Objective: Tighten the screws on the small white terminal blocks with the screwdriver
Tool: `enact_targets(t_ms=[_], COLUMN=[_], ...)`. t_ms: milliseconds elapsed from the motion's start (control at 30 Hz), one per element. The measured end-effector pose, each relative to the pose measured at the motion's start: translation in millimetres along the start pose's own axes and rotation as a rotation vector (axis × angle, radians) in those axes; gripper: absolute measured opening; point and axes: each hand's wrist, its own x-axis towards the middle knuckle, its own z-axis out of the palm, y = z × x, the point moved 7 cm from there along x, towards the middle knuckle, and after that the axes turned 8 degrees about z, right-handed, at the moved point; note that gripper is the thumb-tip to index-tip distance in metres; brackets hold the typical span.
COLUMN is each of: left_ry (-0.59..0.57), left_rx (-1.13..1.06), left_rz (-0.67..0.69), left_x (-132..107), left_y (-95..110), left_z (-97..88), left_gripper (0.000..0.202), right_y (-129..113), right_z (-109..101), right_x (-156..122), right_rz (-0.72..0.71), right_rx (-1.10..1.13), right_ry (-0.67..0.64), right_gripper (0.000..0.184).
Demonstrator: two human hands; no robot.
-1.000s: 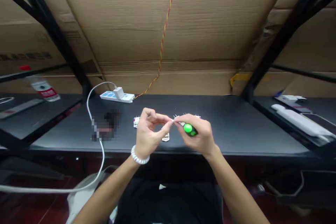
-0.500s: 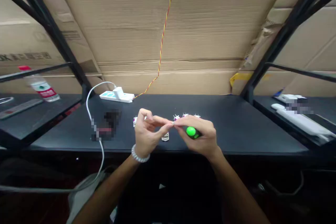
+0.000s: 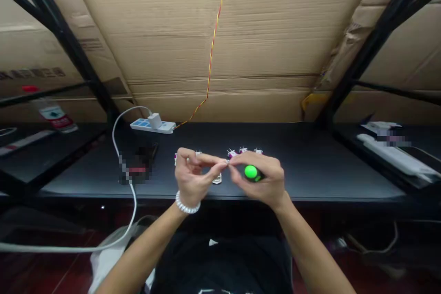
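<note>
My left hand [image 3: 193,172], with a coiled clear band at the wrist, pinches a tiny pale piece [image 3: 227,161] between thumb and forefinger; its kind is too small to make out. My right hand [image 3: 260,177] meets it there, thumb and forefinger at the same piece. In the right palm lies a black screwdriver [image 3: 251,173] with a round bright green end; its shaft is hidden. Beneath the fingertips sits a small white part [image 3: 217,178] on the black table [image 3: 310,165]. Just beyond the hands are several small white-and-purple parts [image 3: 232,153] with metal pins.
A white power strip [image 3: 138,125] with a plugged-in charger [image 3: 155,121] stands at the back left. Its white cable [image 3: 133,202] hangs over the front edge. Dark metal frames [image 3: 365,50] flank the table, cardboard [image 3: 268,32] behind. A bottle [image 3: 58,117] stands at the left.
The left hand has shifted very slightly left, uncovering a bit more of a white part behind it. Both hands still meet at the fingertips.
</note>
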Motion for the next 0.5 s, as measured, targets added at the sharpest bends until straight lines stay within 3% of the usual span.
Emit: enact_targets(t_ms=[167, 500], left_ry=[0.027, 0.021], left_rx=[0.02, -0.102], left_rz=[-0.017, -0.252], left_x=[-1.8, -3.7], left_y=[0.6, -6.1], left_z=[1.3, 9.3], left_gripper=[0.059, 0.061], right_y=[0.6, -3.3], right_z=[1.5, 4.6], right_x=[-3.2, -10.0], right_rz=[-0.042, -0.121], right_rx=[-0.085, -0.3], right_ry=[0.055, 0.154], right_gripper=[0.014, 0.013])
